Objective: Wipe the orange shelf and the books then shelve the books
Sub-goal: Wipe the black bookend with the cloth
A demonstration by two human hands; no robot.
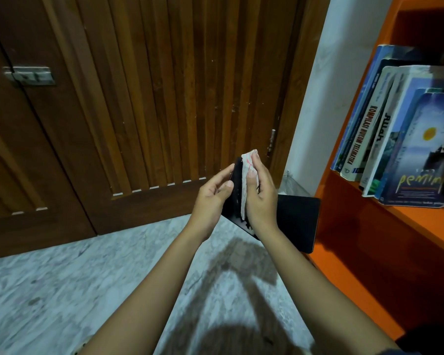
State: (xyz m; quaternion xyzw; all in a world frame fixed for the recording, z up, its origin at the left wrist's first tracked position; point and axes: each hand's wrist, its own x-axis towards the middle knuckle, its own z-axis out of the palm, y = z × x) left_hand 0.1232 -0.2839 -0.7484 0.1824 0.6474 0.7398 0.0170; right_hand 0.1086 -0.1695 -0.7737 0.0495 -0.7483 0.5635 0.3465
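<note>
My left hand (213,193) grips a thin black book (235,198) held upright on edge in front of me. My right hand (260,196) pinches a folded white cloth (248,175) with red lines and presses it against the book's right face. A second black book (296,221) lies flat behind my right hand, beside the orange shelf (369,226) on the right. Several books (395,139) lean together on the shelf's board, the front one with a blue cover and a yellow sun.
A brown slatted wooden door (164,98) with a metal latch (28,76) fills the background. The floor (75,290) is grey marble-pattern tile. A white wall strip (326,98) stands between door and shelf. The shelf compartment under the books shows orange and shadowed.
</note>
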